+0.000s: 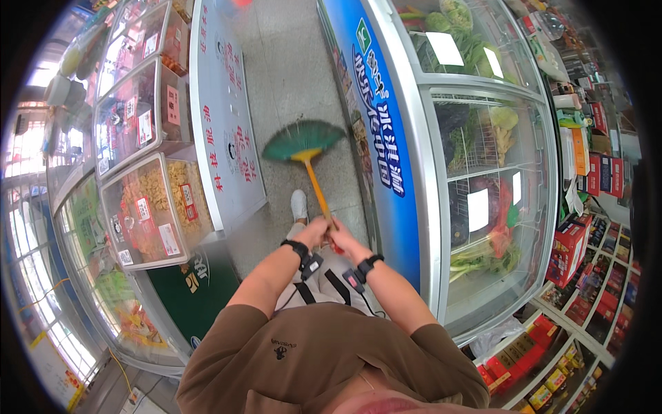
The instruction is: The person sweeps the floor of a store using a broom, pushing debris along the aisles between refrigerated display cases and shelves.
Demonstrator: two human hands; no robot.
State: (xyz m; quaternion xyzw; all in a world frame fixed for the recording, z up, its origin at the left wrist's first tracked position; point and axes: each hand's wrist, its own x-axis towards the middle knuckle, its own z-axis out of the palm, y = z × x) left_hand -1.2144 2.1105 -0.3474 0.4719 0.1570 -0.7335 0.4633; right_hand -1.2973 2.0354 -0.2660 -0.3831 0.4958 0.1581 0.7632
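A broom with a yellow handle and green bristles [304,138] reaches forward from my body, its fanned head on or just above the grey floor [279,67]. Both hands are closed around the upper end of the handle. My left hand [314,233] and my right hand [341,238] meet there, close together in front of my light trousers. Each wrist wears a black strap with a small cabled device. A white shoe [299,205] stands on the floor behind the broom head, left of the handle.
A chest freezer [395,155] with a blue printed side and glass top over vegetables lines the right. On the left, a white display counter [222,129] stands beside clear bins of snacks [150,207]. Shelves of boxed goods [569,331] are at lower right. The floor aisle runs between freezer and counter.
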